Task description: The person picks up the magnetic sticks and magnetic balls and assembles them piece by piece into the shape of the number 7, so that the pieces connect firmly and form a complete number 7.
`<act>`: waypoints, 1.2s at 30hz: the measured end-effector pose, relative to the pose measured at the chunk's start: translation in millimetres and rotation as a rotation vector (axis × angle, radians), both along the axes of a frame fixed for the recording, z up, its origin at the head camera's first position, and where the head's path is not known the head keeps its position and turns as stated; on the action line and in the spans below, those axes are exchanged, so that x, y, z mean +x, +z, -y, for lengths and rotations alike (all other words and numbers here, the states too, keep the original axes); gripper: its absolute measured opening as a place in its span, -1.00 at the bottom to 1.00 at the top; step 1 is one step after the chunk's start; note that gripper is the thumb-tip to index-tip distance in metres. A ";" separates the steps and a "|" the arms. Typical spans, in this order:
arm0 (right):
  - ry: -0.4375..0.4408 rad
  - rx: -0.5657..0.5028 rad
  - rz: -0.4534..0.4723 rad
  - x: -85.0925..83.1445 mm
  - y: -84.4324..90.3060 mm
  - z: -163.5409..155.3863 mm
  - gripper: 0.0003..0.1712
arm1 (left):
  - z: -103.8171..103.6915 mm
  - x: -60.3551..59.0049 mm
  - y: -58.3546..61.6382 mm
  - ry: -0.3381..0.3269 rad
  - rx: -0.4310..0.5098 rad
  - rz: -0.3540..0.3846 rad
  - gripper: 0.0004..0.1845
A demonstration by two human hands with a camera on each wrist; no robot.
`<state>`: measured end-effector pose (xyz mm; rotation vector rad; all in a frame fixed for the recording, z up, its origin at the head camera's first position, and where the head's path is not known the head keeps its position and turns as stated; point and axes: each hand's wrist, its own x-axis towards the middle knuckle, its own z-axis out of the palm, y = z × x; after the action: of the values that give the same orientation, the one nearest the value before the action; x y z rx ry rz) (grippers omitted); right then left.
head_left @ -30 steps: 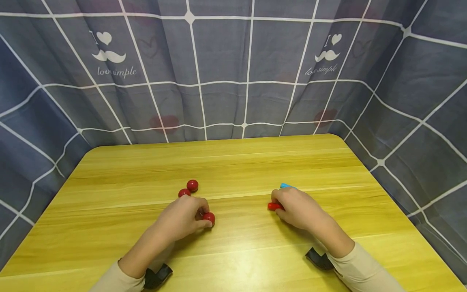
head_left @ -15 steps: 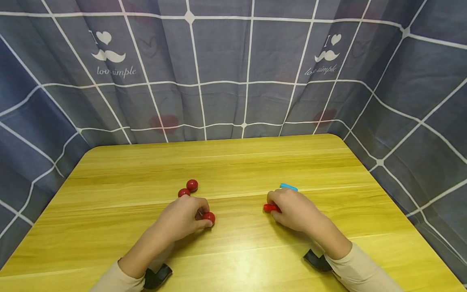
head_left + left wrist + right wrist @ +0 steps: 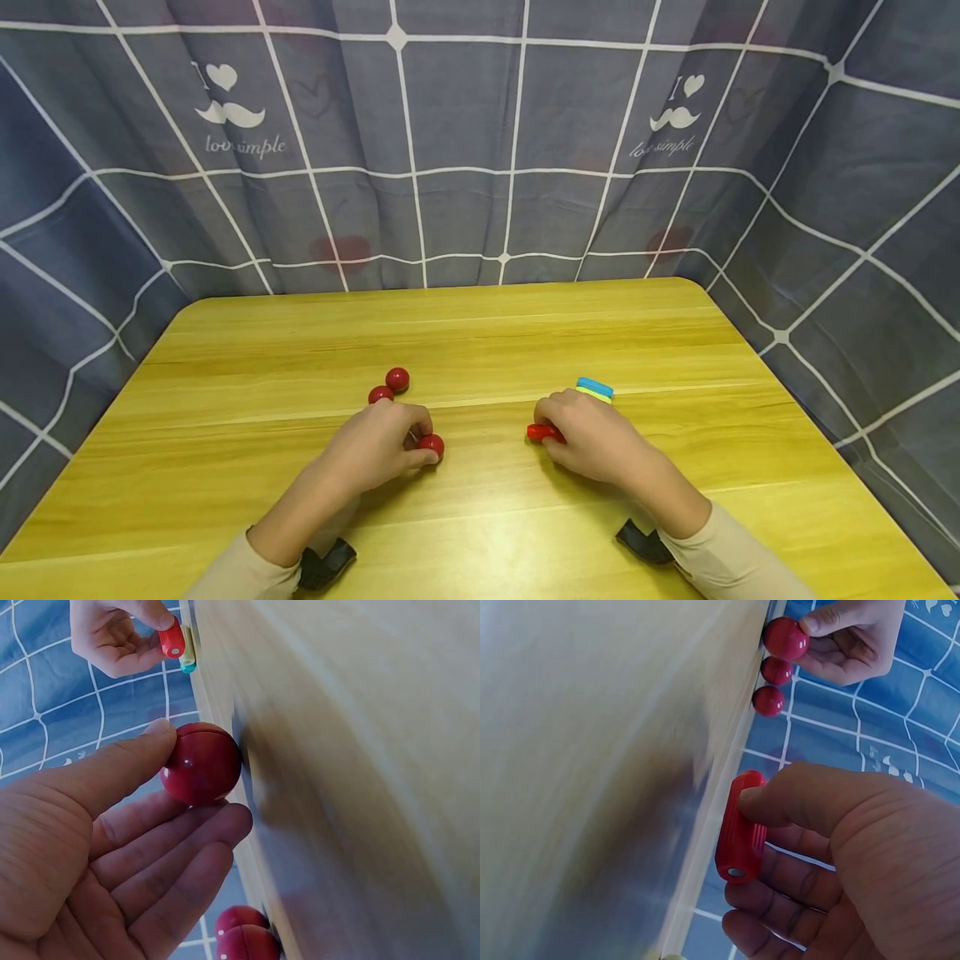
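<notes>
Between thumb and fingertips, my left hand [image 3: 378,446] pinches a glossy red ball [image 3: 201,763] that has a seam around it, low over the wooden table. Two more red balls sit just beyond that hand: a nearer ball [image 3: 380,394] and a farther ball [image 3: 397,379]. My right hand [image 3: 596,437] pinches a short red ribbed bar [image 3: 741,829], its end bearing a round silvery dot. Behind the right hand lie a blue bar [image 3: 595,386] and a yellow bar [image 3: 600,396] side by side, the yellow one partly hidden by the hand.
The wooden table [image 3: 480,533] has rounded back corners. A dark grid-patterned curtain [image 3: 465,212] stands along its back and both sides. A black strap piece [image 3: 326,567] juts under the left wrist, and a similar black piece [image 3: 643,542] is under the right.
My right hand has slid left and slightly toward me with the red bar, uncovering more of the blue bar and part of the yellow one. The left hand keeps its hold on the ball.
</notes>
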<state>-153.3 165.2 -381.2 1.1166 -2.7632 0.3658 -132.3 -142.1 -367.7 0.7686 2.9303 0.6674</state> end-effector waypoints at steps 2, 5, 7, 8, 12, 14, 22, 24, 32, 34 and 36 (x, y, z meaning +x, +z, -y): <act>0.010 -0.002 -0.002 0.6 -0.3 2.6 -0.82 | -0.2 -0.1 0.1 0.001 0.000 0.001 -0.75; 0.015 -0.002 0.007 1.7 -0.8 5.7 -0.82 | -0.2 -0.2 0.1 0.002 -0.001 0.004 -0.76; 0.018 -0.001 0.010 2.3 -0.9 7.7 -0.82 | -0.1 -0.3 0.0 0.001 0.000 0.006 -0.76; 0.021 -0.002 0.011 2.5 -1.1 8.8 -0.82 | 0.0 -0.3 0.0 0.002 0.001 0.008 -0.76; 0.041 -0.003 0.001 2.8 -1.3 14.3 -0.82 | 0.6 -0.1 -0.3 0.002 0.000 0.013 -0.76; 0.051 -0.006 -0.006 2.8 -1.4 17.6 -0.82 | 0.9 0.0 -0.6 0.002 0.000 0.015 -0.76; 0.083 -0.002 -0.021 2.0 1.1 33.0 -0.82 | 1.7 0.1 -2.1 0.003 -0.001 0.011 -0.75; 0.087 0.002 -0.016 2.4 2.0 37.0 -0.82 | 1.7 0.0 -2.1 0.004 -0.006 0.007 -0.75; 0.099 0.006 -0.004 4.7 3.9 50.8 -0.84 | 0.2 -0.3 -1.8 -0.001 -0.019 -0.002 -0.75; 0.102 0.005 -0.002 5.0 3.4 53.3 -0.84 | -0.2 -0.6 -1.8 -0.004 -0.024 -0.003 -0.75; 0.104 0.007 -0.002 5.3 2.6 55.4 -0.84 | -0.6 -0.7 -1.8 -0.005 -0.029 -0.002 -0.75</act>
<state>-148.0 109.9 -378.6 1.2649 -2.7134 0.3676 -133.0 -141.5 -369.5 0.7741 2.9325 0.6220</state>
